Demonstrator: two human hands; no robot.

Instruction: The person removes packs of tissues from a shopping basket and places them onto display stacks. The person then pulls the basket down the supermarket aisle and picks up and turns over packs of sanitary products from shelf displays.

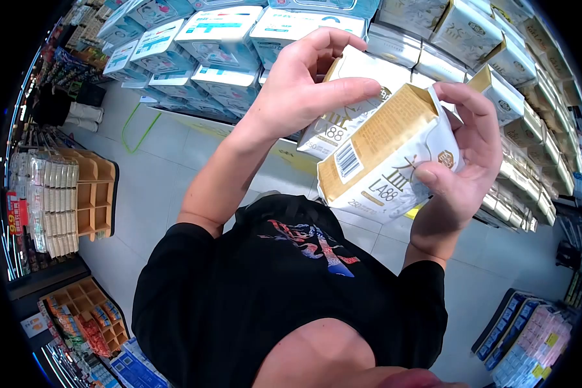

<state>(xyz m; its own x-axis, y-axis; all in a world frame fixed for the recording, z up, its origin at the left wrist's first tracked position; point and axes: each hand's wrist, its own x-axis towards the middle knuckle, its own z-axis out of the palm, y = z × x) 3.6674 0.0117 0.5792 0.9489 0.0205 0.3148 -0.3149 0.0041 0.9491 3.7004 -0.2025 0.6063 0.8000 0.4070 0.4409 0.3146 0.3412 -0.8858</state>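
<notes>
Two white-and-gold drink cartons marked LA88 are held up side by side in front of my chest. My left hand [307, 81] is closed around the left carton [362, 68], its thumb lying across the printed front. In my right hand [465, 149] is the right carton [385, 152], tilted so that its gold side with a barcode faces up. The right thumb presses the white face, and the fingers wrap over the top end. The right carton overlaps the left one and hides part of it.
Blue-and-white boxed packs [220, 32] are stacked ahead on the left. White-and-gold boxes [469, 29] fill the display ahead and to the right. A wooden rack [97, 191] stands at left, and a person's light trousers [84, 116] show farther off. Tiled floor [174, 145] lies between.
</notes>
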